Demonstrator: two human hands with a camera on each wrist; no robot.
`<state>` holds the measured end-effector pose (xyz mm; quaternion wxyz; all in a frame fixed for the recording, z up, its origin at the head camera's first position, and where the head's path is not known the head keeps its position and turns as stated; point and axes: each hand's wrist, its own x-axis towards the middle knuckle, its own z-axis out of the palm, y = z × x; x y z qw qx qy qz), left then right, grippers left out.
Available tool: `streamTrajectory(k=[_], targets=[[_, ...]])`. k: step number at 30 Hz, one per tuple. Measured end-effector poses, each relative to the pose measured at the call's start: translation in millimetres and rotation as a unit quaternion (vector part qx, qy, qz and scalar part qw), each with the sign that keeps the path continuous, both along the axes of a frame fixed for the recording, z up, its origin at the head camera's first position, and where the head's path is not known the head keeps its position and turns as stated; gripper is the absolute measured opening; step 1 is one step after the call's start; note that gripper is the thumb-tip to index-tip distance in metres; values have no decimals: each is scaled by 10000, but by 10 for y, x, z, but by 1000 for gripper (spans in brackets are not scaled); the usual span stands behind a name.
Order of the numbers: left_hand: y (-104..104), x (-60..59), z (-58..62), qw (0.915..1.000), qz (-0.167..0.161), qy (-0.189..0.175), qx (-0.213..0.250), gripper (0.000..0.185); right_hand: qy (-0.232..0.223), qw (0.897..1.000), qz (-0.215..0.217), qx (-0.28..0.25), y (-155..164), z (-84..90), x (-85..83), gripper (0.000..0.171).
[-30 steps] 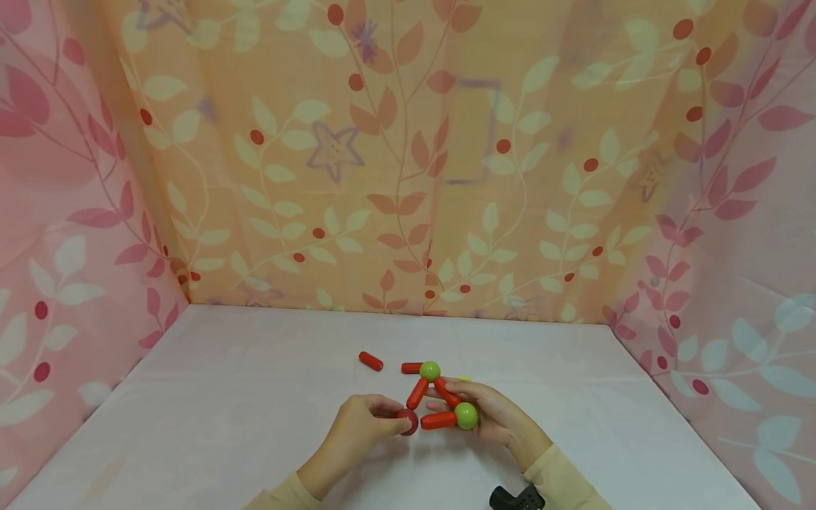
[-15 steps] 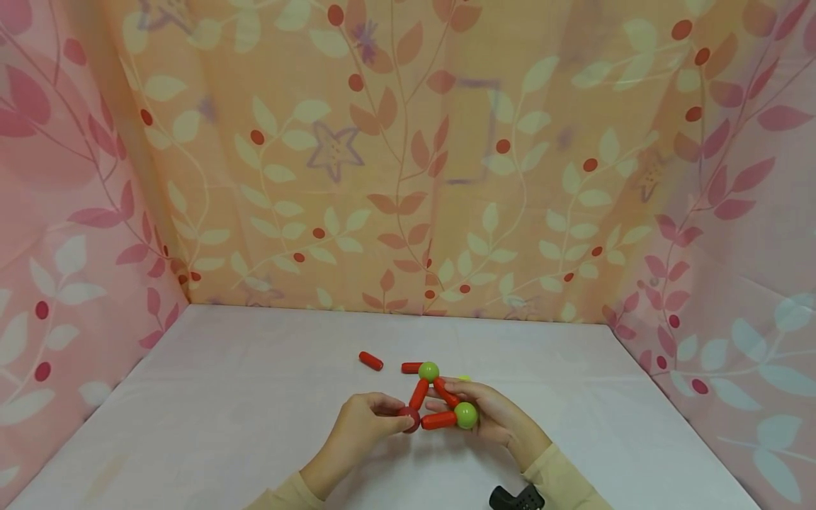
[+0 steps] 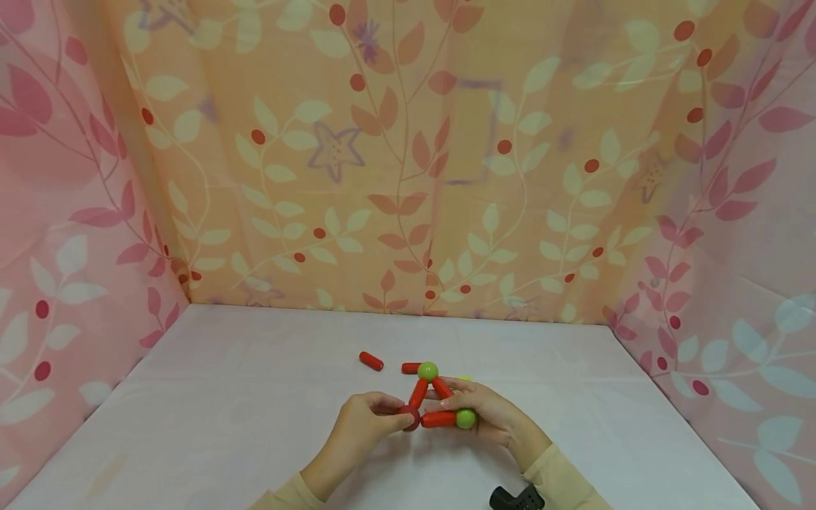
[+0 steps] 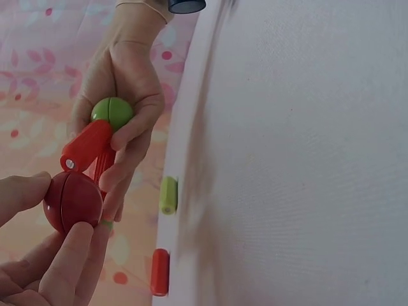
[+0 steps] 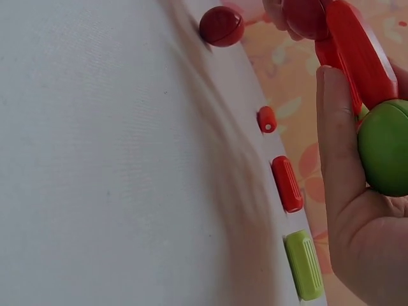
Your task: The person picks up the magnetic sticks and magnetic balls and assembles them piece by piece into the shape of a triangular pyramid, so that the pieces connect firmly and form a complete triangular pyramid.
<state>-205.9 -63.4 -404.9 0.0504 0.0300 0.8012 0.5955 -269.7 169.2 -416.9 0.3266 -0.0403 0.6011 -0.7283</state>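
My left hand (image 3: 366, 418) pinches a dark red ball (image 3: 411, 417) between thumb and fingers. My right hand (image 3: 491, 414) holds a toy frame of red rods (image 3: 438, 420) and green balls (image 3: 428, 371). One green ball (image 4: 112, 113) lies against the right palm. A slanting rod (image 3: 418, 393) runs from the upper green ball down to the red ball and appears to touch it. The near rod's free end, with a shiny metal tip, points at the red ball; in the left wrist view it is very close, contact unclear. Right fingers partly hide another rod.
On the white table (image 3: 210, 397) lie a loose red rod (image 3: 371, 361), another red rod (image 3: 411, 368) behind the frame, and a yellow-green rod (image 5: 305, 264). A second red ball (image 5: 222, 27) shows in the right wrist view. A black device (image 3: 518, 498) sits near the right sleeve.
The red ball has come up slightly against the slanting rod's lower end. The upper green ball has shifted slightly left, and the right hand's fingers have moved across the frame's right-hand rod.
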Motion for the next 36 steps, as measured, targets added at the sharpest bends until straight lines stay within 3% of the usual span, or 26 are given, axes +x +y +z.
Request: streamTrajectory(k=[12, 36], targets=[[-16, -7, 2, 10000, 34, -14, -21, 34, 224, 9994, 211, 182, 1, 14, 8, 72], [-10, -14, -23, 9999, -32, -125, 105, 32, 361, 9987, 66, 348, -3, -16, -27, 68]])
